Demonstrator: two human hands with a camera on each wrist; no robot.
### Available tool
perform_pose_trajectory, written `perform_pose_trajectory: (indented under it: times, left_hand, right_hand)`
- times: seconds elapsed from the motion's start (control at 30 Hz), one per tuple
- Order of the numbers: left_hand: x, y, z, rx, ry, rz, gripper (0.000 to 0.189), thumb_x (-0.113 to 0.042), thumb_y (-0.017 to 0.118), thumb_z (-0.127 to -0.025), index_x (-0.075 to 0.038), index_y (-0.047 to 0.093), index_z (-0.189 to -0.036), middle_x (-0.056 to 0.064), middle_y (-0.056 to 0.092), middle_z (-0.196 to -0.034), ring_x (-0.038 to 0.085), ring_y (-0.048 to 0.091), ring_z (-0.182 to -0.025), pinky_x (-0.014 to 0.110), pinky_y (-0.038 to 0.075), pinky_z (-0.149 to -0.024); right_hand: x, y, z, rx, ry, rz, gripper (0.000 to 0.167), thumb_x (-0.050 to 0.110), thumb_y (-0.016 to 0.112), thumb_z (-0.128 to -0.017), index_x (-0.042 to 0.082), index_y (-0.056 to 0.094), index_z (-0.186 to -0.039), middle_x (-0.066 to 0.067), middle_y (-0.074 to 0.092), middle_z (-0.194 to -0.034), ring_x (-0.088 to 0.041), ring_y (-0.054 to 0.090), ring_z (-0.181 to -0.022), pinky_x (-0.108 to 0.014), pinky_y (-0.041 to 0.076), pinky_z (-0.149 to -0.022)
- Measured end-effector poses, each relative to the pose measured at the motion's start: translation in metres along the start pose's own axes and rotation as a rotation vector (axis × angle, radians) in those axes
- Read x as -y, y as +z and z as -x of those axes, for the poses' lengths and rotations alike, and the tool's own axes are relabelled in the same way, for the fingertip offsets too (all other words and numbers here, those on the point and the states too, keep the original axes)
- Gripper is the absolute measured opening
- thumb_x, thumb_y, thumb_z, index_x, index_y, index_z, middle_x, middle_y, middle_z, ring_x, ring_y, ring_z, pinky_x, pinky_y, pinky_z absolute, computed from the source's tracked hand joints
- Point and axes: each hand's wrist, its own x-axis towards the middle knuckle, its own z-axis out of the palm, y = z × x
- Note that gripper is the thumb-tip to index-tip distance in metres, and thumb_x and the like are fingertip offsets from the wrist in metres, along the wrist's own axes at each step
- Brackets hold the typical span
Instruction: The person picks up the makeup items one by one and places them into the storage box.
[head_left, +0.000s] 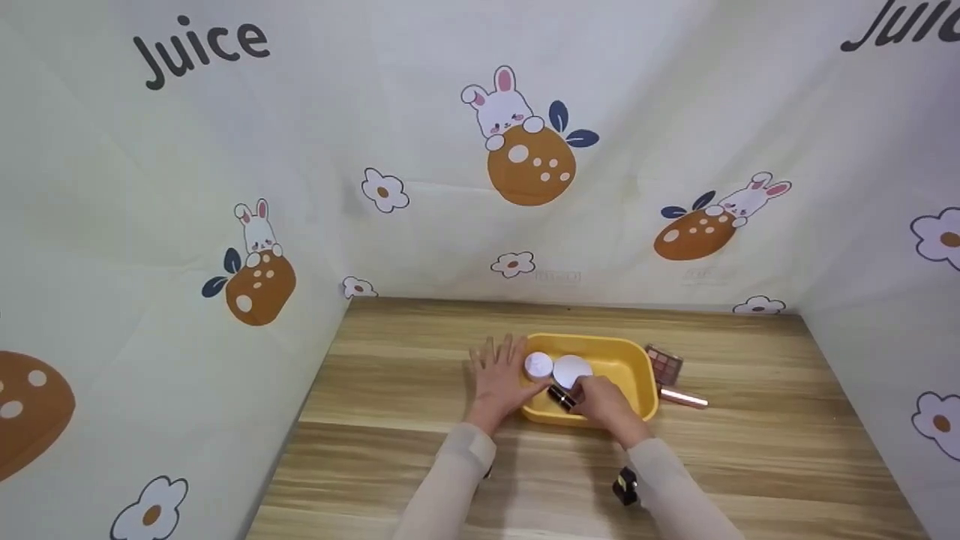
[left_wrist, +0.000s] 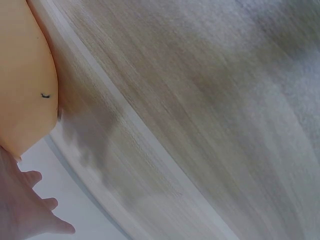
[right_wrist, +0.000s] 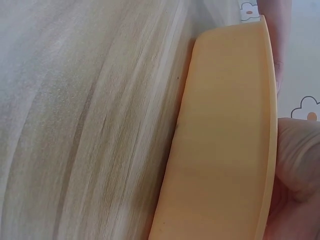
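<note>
A yellow plastic basin (head_left: pixel 619 375) stands on the wooden table. My left hand (head_left: pixel 500 381) rests at its left rim, fingers straight and spread; in the left wrist view this hand (left_wrist: pixel 22 207) shows only in part beside the basin wall (left_wrist: pixel 27 75). Inside the basin, my right hand (head_left: pixel 602 405) pinches a black lipstick tube (head_left: pixel 559 397) with a silvery band, low near the front wall. Two round white containers, a smaller one (head_left: pixel 538 365) and a larger one (head_left: pixel 572 371), lie behind the tube. In the right wrist view the basin wall (right_wrist: pixel 220 130) hides the right fingertips.
An eyeshadow palette (head_left: pixel 664 364) lies on the table against the basin's right side. Just in front of it is a pink, shiny tube (head_left: pixel 684 397). Patterned cloth walls (head_left: pixel 435 247) enclose the table (head_left: pixel 390 352) at the back and both sides.
</note>
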Motion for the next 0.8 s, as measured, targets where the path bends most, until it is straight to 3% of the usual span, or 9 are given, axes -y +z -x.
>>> perform_pose_trajectory:
  times: [0.53, 0.8]
  left_hand:
    - [0.0, 0.001, 0.0, -0.012, -0.003, -0.016, 0.097, -0.085, 0.043, -0.082, -0.029, 0.023, -0.159, 0.005, 0.027, -0.166, 0.042, 0.021, -0.152, 0.07, 0.017, -0.118]
    - [0.0, 0.002, -0.001, -0.013, -0.008, 0.026, 0.096, -0.082, 0.048, -0.082, -0.027, 0.027, -0.158, 0.005, 0.029, -0.165, 0.042, 0.021, -0.152, 0.071, 0.015, -0.118]
  right_hand:
    - [-0.004, -0.016, 0.006, -0.033, 0.012, -0.009, 0.021, 0.008, 0.08, -0.074, 0.004, 0.071, -0.092, -0.005, 0.071, -0.08, -0.019, 0.064, -0.075, -0.04, 0.054, -0.07]
    - [-0.007, -0.027, 0.006, -0.032, 0.015, -0.027, 0.021, 0.008, 0.081, -0.078, 0.002, 0.071, -0.096, -0.003, 0.072, -0.081, -0.019, 0.065, -0.078, -0.041, 0.054, -0.075]
